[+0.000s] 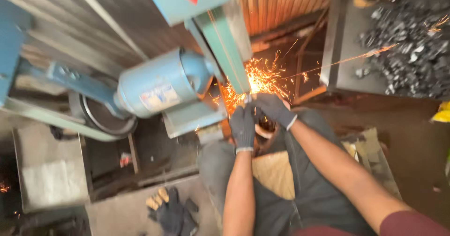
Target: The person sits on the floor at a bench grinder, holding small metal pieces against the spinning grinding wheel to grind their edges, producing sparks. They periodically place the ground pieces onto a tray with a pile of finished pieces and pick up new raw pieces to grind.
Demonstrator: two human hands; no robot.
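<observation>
Both my hands wear dark grey gloves. My left hand [243,126] and my right hand [273,108] are closed together on a small metal piece [248,97], mostly hidden by the fingers. They press it against the green belt grinder [225,39]. Orange sparks [262,79] spray up and to the right from the contact spot. A blue motor [161,86] sits just left of my hands.
A heap of small dark metal parts [412,44] fills a bin at the upper right. A spare pair of gloves [171,210] lies on a grey slab at the bottom. A grey box [49,170] stands at the left. My lap carries a dark apron [304,184].
</observation>
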